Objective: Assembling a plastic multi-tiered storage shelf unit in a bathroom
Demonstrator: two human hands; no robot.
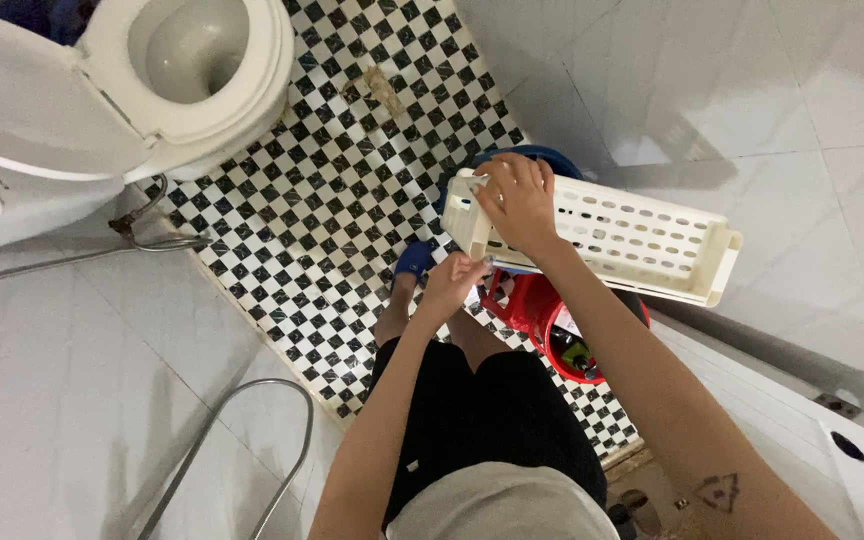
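Note:
I am looking straight down in a small bathroom. My right hand (520,200) grips the left end of a cream perforated plastic basket (642,240), holding it above the floor. Just below that end, my left hand (455,278) has its fingers curled at the basket's underside; whether it holds something small I cannot tell. Under the basket sit a blue basin (542,156) and a red bucket (542,318) with bottles inside. My legs in black shorts and a blue slipper (414,258) stand on the checkered floor (352,170).
A white toilet (142,80) with its seat up is at the top left, with a metal hose (157,238) beside it. White tiled walls surround the floor. A second hose (252,440) loops at the bottom left. A white appliance corner (852,450) is at the lower right.

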